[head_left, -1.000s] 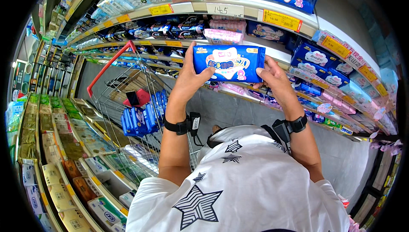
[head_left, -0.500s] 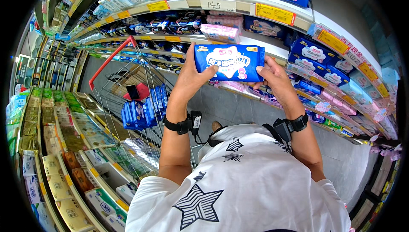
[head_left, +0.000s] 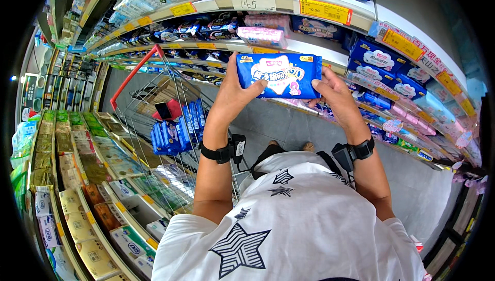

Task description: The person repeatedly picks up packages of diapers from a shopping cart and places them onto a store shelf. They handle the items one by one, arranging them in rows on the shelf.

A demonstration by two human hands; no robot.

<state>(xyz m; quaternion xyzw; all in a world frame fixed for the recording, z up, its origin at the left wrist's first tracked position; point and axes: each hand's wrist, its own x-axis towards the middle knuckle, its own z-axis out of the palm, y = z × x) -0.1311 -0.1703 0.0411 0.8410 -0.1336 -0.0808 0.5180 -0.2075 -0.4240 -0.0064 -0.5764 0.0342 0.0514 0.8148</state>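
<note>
Between my two hands I hold up a blue pack of sanitary pads [head_left: 277, 76], its printed front turned up toward me. My left hand [head_left: 233, 91] grips the pack's left end, thumb across the front. At the right end, my right hand [head_left: 332, 91] pinches the pack with its thumb on the front edge; the fingers behind it are partly hidden. Left of my left forearm stands a wire shopping cart [head_left: 135, 82] with a red handle. Several blue packs [head_left: 175, 131] lie in it, along with a dark phone [head_left: 163, 109] on something red.
Ahead, a curved-looking shelf [head_left: 356, 10] carries blue, pink and white packs with yellow price tags. Pink packs [head_left: 262, 36] sit just beyond my hands. Another shelf on the left holds paper tissue packs [head_left: 80, 221]. Below my hands lies the grey tiled floor [head_left: 258, 121].
The pack stays in both hands, almost in the same place. My view has shifted slightly against the shelves and cart, and both of my feet now show below.
</note>
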